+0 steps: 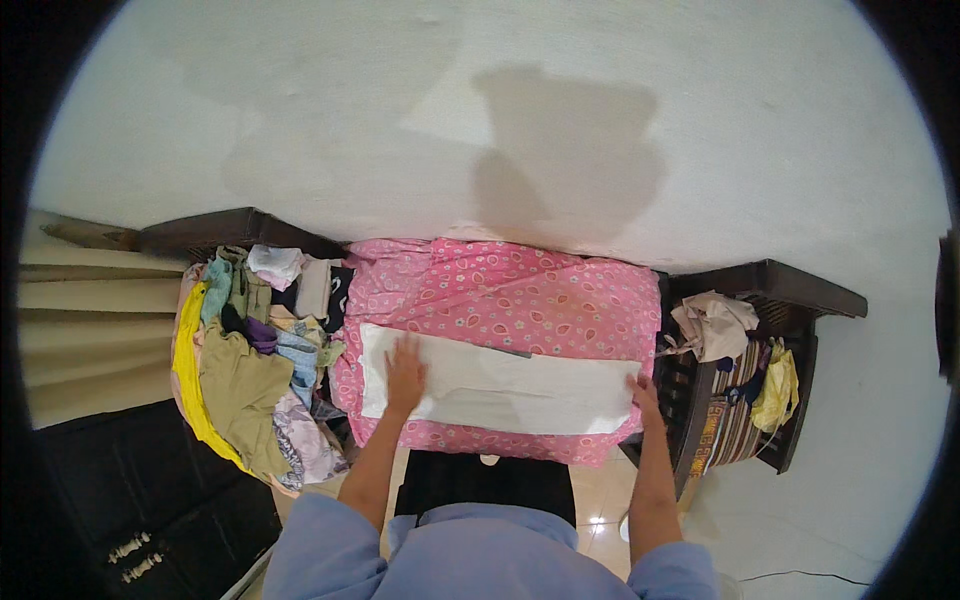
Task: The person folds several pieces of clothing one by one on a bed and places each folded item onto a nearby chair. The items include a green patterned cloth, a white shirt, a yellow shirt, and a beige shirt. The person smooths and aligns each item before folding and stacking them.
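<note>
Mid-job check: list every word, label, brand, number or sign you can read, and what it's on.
Striped cloth on the right: yellowish block lettering on a dark band; I'm not copying out its wording.
Black cloth in the left pile: white marks, too small to tell whether they are letters.
White cloth: no text visible.
Pink patterned cloth: pattern only, no readable text.

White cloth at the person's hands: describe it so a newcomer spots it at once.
Find the pink patterned sheet mid-view, right of a heap of clothes. Across the sheet's nearer part lies the white cloth, the left hand over its left part, the right hand at its right end. A plain, flat, long strip, it stands out from the pink pattern and jumbled heap.
</note>
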The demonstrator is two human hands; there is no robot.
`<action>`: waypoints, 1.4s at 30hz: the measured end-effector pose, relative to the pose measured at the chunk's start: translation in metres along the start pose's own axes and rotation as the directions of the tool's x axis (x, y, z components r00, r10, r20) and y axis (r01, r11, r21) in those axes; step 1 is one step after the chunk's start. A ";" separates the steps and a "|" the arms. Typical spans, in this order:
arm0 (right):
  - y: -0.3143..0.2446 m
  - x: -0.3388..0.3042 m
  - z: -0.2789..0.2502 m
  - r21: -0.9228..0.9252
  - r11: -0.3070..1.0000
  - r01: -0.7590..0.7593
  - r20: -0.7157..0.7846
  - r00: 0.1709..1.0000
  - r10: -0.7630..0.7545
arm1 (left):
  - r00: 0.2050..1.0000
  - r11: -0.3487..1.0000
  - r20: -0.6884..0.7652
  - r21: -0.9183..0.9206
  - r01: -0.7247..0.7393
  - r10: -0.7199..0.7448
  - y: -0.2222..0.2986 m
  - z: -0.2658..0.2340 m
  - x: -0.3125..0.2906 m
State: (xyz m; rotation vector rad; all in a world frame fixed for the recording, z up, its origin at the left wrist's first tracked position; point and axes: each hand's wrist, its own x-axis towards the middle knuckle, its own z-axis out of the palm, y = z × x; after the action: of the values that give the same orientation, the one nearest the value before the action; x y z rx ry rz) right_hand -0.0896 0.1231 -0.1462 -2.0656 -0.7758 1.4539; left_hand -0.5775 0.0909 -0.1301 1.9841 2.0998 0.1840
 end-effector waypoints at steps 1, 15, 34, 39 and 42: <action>0.023 0.004 -0.001 -0.006 0.999 -0.047 0.000 0.999 0.047 | 0.995 0.998 0.080 -0.004 -0.066 0.066 0.016 0.002 -0.002; 0.023 -0.064 -0.005 0.092 0.996 -0.009 0.112 0.994 -0.001 | 0.920 0.936 0.242 -0.251 -0.247 0.308 0.147 0.014 -0.040; -0.125 -0.187 0.259 -0.086 0.952 0.293 0.777 0.618 -0.120 | 0.707 -0.740 0.701 -0.521 0.425 -0.087 -0.068 -0.014 -0.035; -0.098 -0.113 0.232 -0.473 0.514 0.715 0.540 0.697 -0.473 | 0.750 -0.128 0.565 -0.819 0.559 -0.343 -0.070 -0.008 -0.037; -0.103 -0.086 0.229 -0.550 0.372 0.748 0.543 0.658 -0.522 | 0.843 0.200 0.397 -0.851 0.486 -0.362 -0.084 -0.009 -0.034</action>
State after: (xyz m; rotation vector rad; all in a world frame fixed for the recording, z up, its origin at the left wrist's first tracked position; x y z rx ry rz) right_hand -0.3472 0.1530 -0.0903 -1.6085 -2.3458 0.9984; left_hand -0.6589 0.0517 -0.1403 0.6213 1.6652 0.9233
